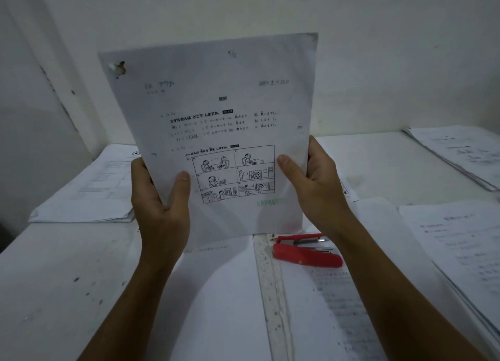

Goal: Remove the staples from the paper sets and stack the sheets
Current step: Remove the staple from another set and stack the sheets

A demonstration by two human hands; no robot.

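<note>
Thumbs press the front of an upright paper set (216,127) while the fingers curl behind it: the left hand (159,195) has its grip closed on the lower left edge, the right hand (316,187) on the lower right edge. Its top left corner, at 10 o'clock, is torn and stained. The set is held above the white tabletop (54,274). Below the right hand, at 5 o'clock, a red staple remover (305,253) lies on loose sheets just beside a pale ruler (273,293). More paper stacks lie at 9 o'clock (89,192), at 2 o'clock (457,154) and at 4 o'clock (465,252).
</note>
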